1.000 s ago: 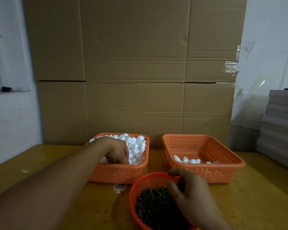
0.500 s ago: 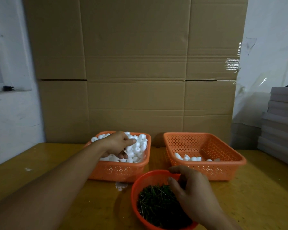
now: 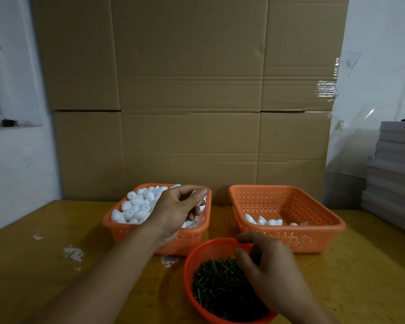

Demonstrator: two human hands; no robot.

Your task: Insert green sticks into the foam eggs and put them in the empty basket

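My left hand is raised above the left orange basket, its fingers curled round a white foam egg that shows only partly behind them. That basket is heaped with white foam eggs. My right hand reaches into the round orange bowl of green sticks, thumb and fingers curled over the pile; I cannot see whether a stick is pinched. The right orange basket holds several eggs at its near side.
A tall cardboard sheet stands against the wall behind the baskets. Grey boards are stacked at the right edge of the yellow table. White foam crumbs lie on the table left of the bowl.
My left hand has lifted out of the egg pile with an egg and turned to the right. My right hand has stayed at the bowl of sticks.
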